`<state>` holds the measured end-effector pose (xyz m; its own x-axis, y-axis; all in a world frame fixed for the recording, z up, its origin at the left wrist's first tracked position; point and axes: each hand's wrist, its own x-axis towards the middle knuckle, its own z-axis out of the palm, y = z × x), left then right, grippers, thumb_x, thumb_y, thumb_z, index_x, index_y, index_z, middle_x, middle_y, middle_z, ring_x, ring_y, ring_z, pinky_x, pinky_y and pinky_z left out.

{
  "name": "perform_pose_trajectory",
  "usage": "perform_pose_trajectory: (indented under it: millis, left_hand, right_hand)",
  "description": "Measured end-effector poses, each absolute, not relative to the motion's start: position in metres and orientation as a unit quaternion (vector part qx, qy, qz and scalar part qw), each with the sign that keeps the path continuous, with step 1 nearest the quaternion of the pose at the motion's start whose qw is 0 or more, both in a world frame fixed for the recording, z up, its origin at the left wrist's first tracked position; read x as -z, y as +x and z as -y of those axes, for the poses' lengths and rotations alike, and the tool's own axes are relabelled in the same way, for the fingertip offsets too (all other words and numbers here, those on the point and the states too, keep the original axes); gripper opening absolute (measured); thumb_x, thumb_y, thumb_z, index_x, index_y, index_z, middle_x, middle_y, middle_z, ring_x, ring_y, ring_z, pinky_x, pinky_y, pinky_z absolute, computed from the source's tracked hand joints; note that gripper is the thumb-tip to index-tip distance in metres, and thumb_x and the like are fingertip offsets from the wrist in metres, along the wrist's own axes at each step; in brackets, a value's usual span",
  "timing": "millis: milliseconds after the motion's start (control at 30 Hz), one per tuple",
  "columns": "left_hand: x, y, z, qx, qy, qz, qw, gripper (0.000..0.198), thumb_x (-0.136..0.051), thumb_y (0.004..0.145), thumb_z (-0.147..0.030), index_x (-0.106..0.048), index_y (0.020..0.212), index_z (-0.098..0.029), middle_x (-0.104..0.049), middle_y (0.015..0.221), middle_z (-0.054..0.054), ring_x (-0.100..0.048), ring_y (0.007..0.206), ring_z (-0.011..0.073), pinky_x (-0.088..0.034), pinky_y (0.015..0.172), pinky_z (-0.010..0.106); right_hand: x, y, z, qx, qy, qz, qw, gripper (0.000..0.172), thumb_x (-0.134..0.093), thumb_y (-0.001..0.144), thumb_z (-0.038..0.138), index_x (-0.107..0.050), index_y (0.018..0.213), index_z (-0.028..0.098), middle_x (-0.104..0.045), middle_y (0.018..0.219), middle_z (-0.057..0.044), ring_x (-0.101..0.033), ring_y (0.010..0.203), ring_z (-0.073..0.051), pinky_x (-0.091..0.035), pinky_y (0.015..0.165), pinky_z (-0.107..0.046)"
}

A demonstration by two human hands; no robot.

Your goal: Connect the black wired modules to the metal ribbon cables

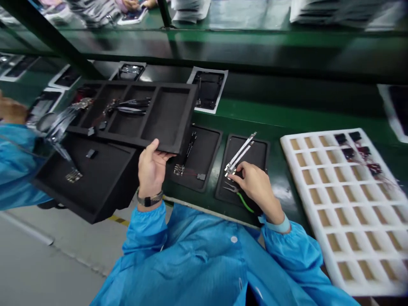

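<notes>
My left hand [152, 166] is clamped on the near edge of a black foam tray with four long compartments [165, 111], thumb on top and fingers underneath, holding it tilted above the green workbench [280, 117]. This tray contains dark cable assemblies [129, 106] in its second compartment. Directly below and left of the tray lies a second black foam tray [95, 182], carrying a few small components. Right of the tray, on the workbench, sit two shallow black rectangular mats: the nearer mat [204, 155] carries a thin wired part, and the farther mat [258, 155] carries two flat silver metal strips [239, 154]. My right hand [256, 187] rests on the farther mat, fingers drawn together at the lower end of the strips; whether they actually grip the strips I cannot tell. A green-handled tool [240, 196] lies just beside this hand. Well right of the tray lies a white gridded foam tray [347, 212] with dark parts in its far cells. Left of the tray, another person's blue sleeve [15, 170] shows.
</notes>
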<state>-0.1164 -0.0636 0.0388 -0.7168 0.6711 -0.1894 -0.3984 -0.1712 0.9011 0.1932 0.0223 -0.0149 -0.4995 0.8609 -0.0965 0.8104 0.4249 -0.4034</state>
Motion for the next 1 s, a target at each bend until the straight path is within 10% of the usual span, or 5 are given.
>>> perform_pose_trajectory:
  millis: [1000]
  left_hand:
    - [-0.033,-0.097,0.088,-0.669,0.283,-0.609,0.32,0.031,-0.064,0.101,-0.051,-0.073,0.103,-0.021,-0.078,0.093,0.002,-0.073,0.091,0.0242,-0.065,0.073,0.04]
  right_hand:
    - [-0.033,0.285,-0.019,-0.197,-0.523,0.809,0.183,0.027,-0.073,0.1,0.043,-0.069,0.118,0.023,-0.073,0.11,-0.009,-0.067,0.108,-0.031,-0.053,0.098,-0.045]
